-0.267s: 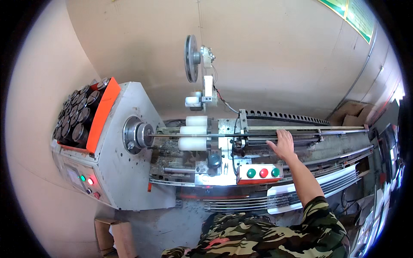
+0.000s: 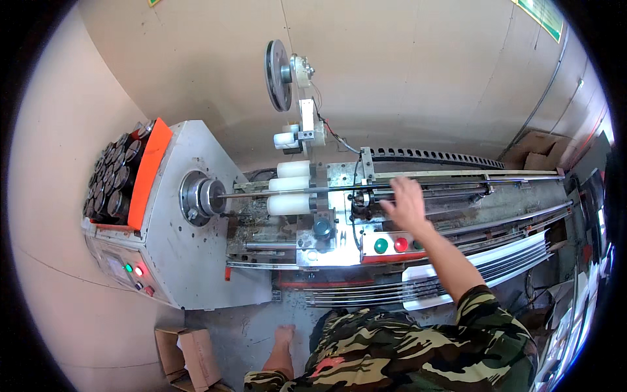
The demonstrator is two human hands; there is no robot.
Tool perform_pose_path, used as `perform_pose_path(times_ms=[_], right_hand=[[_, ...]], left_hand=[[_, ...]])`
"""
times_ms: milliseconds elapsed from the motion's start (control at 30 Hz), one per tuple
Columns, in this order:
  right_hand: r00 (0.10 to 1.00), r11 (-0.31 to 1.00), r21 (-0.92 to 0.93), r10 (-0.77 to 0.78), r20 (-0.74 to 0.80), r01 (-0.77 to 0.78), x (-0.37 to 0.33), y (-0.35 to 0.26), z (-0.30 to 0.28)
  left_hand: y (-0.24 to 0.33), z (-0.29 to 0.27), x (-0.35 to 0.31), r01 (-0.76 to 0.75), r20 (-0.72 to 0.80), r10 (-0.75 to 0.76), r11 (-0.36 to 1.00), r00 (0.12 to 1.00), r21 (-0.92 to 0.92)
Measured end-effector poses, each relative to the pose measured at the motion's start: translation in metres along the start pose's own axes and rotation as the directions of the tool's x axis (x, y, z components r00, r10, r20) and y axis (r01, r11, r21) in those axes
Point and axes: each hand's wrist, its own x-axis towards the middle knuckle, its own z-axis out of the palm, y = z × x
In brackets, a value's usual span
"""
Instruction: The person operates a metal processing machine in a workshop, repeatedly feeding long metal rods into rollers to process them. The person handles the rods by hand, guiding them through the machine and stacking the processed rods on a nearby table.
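Rod (image 2: 248,195): right of chuck (image 2: 212,197), across rollers (image 2: 290,205).
Button box (image 2: 390,248): before rod (near side).
Carton (image 2: 199,358): on floor (image 2: 228,321), before headstock (image 2: 209,261).

- rod (image 2: 251,194): silvery grey on the left, goes near-black further right
- rollers (image 2: 289,205): plain white, nothing fancy
- machine housing (image 2: 189,153): pale grey with dark specks
- side panel (image 2: 148,176): super bright orange, next to black cylinders (image 2: 116,189) with greyish ends
- buttons (image 2: 381,245): green and red
- shirt (image 2: 418,346): full camo, green/brown/black/tan plus a pinkish-red splotch
- wall (image 2: 215,65): beige
- cardboard box (image 2: 199,356): classic brown
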Motion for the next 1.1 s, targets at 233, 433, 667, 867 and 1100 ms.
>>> perform_pose_path(times_ms=[233, 433, 667, 867, 1100], right_hand=[[0.670, 0.923, 0.288, -0.046, 0.741, -0.256, -0.098, -0.134, 0.076], [0.726, 0.927, 0.176, 0.132, 0.674, -0.332, -0.096, -0.111, 0.141], [0.589, 0.555, 0.279, 0.521, 0.617, -0.783, -0.084, -0.111, 0.172], [0.770, 0.714, 0.404, 0.299, 0.563, -0.572, -0.110, -0.115, 0.084], [0.794, 0.647, 0.475, 0.387, 0.470, -0.596, -0.202, -0.109, 0.026]], left_hand=[[0.147, -0.013, -0.007, -0.384, -0.090, 0.374, 0.880, 0.923, -0.278], [0.048, -0.024, 0.001, -0.012, 0.247, 0.082, 0.962, 0.966, -0.273], [0.093, -0.062, -0.015, -0.431, 0.320, 0.310, 0.783, 0.895, 0.448], [0.176, -0.117, -0.044, -0.605, 0.241, 0.571, 0.621, 0.784, 0.498], [0.223, -0.179, -0.061, -0.750, 0.119, 0.793, 0.499, 0.597, 0.434]])
